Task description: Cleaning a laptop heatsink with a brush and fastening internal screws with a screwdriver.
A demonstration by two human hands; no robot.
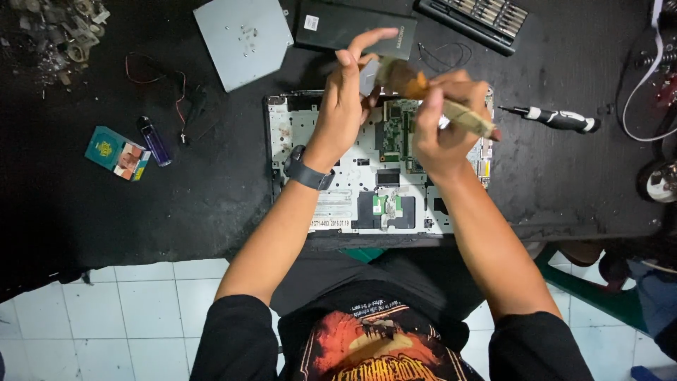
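A: What does each hand hold?

B: The left hand [347, 92], wearing a dark wristwatch [307, 172], pinches a small grey part [369, 74] with its forefinger stretched out. The right hand [446, 130] closes around a paintbrush [431, 95], whose bristles touch that part.

A: Where are they placed?

B: Both are raised above the opened laptop chassis [331, 190] on the black table [141, 212].

A: And around it?

B: A grey metal plate [243, 39] lies far left, a screwdriver [557, 118] right, and a lighter [154, 140] and a cigarette pack [118, 153] left.
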